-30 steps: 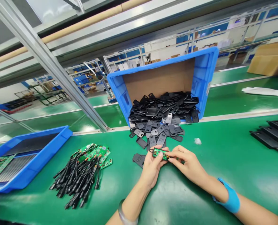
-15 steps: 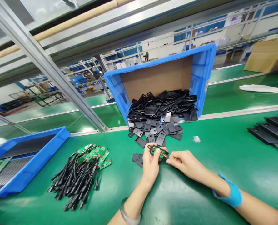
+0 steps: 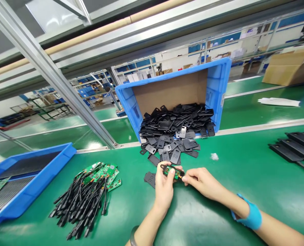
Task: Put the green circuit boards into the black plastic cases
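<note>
My left hand [image 3: 164, 186] is closed around a black plastic case half with a green circuit board [image 3: 170, 171] lying in it, the thumb pressing on the board. At the board's right end, my right hand [image 3: 202, 182] pinches the black cable where thin coloured wires meet it; most of the cable is hidden by the fingers. Beyond the hands lie loose black plastic case pieces [image 3: 176, 156], spilling out of a tipped blue bin [image 3: 172, 78]. More case pieces [image 3: 150, 179] sit just left of my left hand.
Left on the green table is a pile of circuit boards with black cables [image 3: 82, 194], beside a blue tray [image 3: 49, 171]. At right are black cased units [image 3: 290, 152]. A white glove [image 3: 278, 101], a cardboard box [image 3: 282, 68] and a clear scrap [image 3: 214, 156] lie farther back. A metal post [image 3: 65, 89] stands left.
My right hand has shifted from over the board's end to its right tip, at the cable. My left hand keeps its hold on the case, the thumb still on the board.
</note>
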`<state>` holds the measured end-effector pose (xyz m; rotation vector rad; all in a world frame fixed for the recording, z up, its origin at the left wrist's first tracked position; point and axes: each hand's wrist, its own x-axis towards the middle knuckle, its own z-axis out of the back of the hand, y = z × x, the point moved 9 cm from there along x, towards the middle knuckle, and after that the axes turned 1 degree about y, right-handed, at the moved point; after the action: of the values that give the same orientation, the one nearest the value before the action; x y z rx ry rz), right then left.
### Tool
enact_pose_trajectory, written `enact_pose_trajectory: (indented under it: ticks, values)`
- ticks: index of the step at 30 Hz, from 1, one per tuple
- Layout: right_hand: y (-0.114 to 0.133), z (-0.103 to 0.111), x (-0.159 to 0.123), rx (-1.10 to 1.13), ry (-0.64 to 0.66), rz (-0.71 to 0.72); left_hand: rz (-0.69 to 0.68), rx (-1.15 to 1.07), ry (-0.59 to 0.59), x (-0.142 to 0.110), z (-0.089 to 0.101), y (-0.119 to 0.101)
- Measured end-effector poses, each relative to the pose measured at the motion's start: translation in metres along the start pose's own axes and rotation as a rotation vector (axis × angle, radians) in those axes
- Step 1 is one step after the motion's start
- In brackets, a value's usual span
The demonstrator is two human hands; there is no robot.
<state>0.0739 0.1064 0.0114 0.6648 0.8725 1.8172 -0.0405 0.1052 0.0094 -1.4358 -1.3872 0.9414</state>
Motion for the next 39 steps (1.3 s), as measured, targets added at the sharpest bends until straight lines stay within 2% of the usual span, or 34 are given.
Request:
enact_pose_trajectory:
  ticks: [3, 6, 9, 12, 14, 17, 20, 23, 31, 39]
  values:
    - [-0.003, 0.001, 0.002, -0.090, -0.056, -0.034, -0.033, 0.081, -0.048, -0.004, 0.003, -0.004]
    - [-0.002, -0.005, 0.001, -0.067, -0.027, -0.015, 0.045, 0.069, -0.047, -0.005, 0.004, 0.002]
    - [0.010, -0.006, -0.002, -0.073, -0.011, 0.097, 0.182, 0.001, 0.002, -0.002, 0.001, 0.015]
    - [0.019, 0.010, -0.007, -0.128, -0.166, 0.197, 0.240, 0.067, 0.065, 0.000, -0.003, 0.022]
    - [0.024, 0.020, -0.011, -0.155, -0.250, 0.278, 0.266, 0.161, 0.152, -0.001, -0.010, 0.026]
    - [0.033, 0.021, -0.017, -0.253, -0.270, 0.439, 0.252, 0.298, 0.263, -0.004, -0.019, 0.030]
    - [0.037, 0.014, -0.020, -0.398, -0.259, 0.532, 0.202, 0.396, 0.299, -0.004, -0.022, 0.030]
    - [0.038, 0.012, -0.020, -0.434, -0.269, 0.546, 0.202, 0.427, 0.328, -0.004, -0.023, 0.031]
    - [0.035, 0.015, -0.017, -0.333, -0.251, 0.530, 0.227, 0.481, 0.332, -0.005, -0.020, 0.034]
    - [0.041, -0.004, -0.012, -0.582, -0.184, 0.563, 0.226, 0.456, 0.322, -0.003, -0.018, 0.034]
